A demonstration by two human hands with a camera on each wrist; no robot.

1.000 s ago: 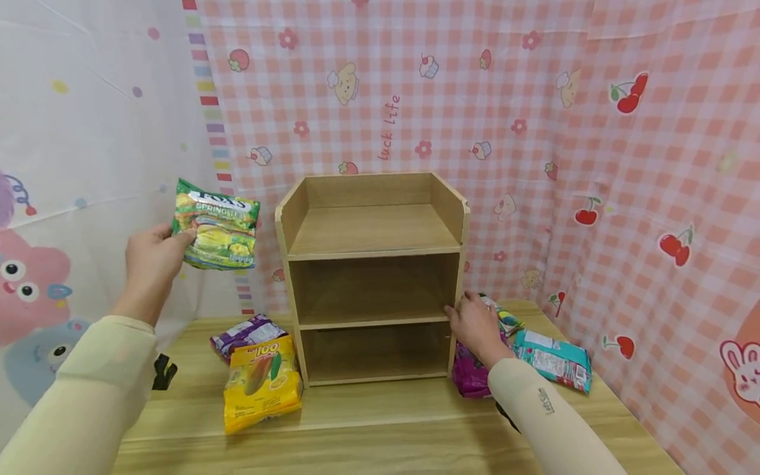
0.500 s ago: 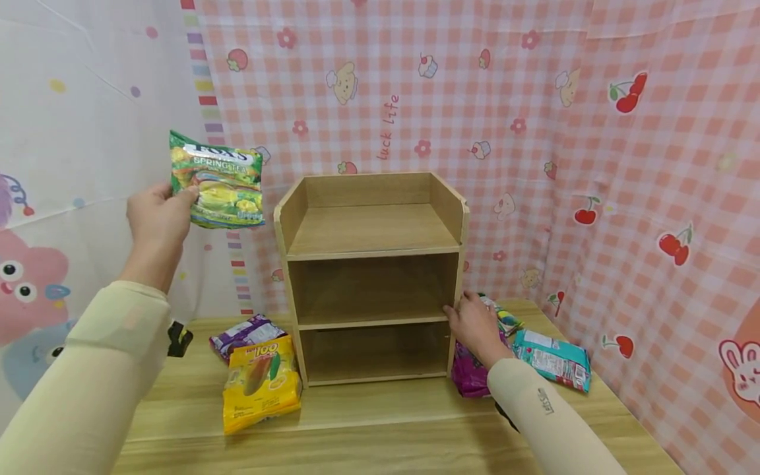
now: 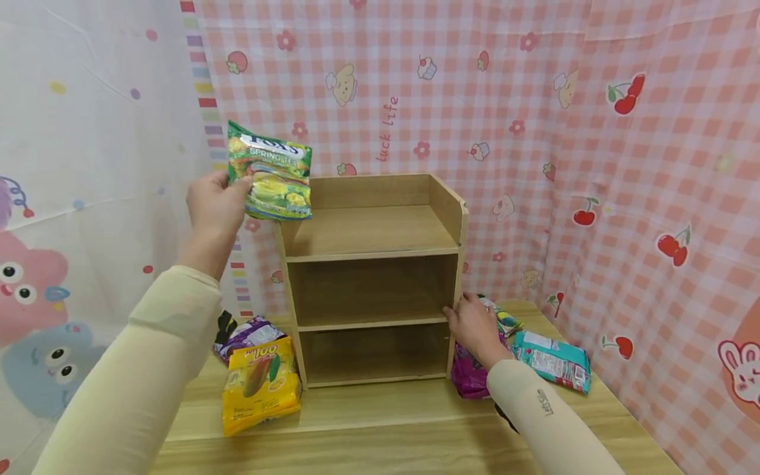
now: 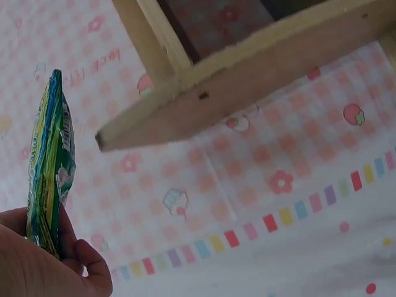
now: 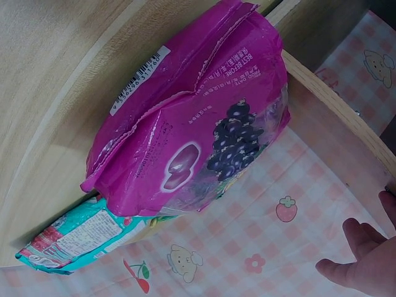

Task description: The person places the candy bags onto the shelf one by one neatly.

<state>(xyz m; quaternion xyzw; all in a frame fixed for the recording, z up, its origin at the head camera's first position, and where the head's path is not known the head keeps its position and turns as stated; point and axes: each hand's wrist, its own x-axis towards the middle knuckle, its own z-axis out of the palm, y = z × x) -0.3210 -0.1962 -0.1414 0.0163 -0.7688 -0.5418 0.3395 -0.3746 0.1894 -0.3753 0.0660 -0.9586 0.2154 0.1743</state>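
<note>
My left hand pinches a green and yellow candy bag labelled Fox's Spring Tea by its left edge. The bag is raised beside the top left corner of a wooden three-level shelf and overlaps that corner in the head view. In the left wrist view the bag appears edge-on between thumb and fingers, apart from the shelf's side panel. My right hand rests against the shelf's right side, one fingertip at its front edge. Its fingers look loosely bent and hold no bag in the right wrist view.
Left of the shelf, a yellow bag lies in front of a purple bag. On the right are a magenta bag with grapes printed on it, a teal bag and a partly hidden green-yellow bag. Patterned curtains enclose the table.
My left hand has lifted the green candy bag and carried it rightward to the shelf's top left corner. My right hand has stayed at the shelf's right side.
</note>
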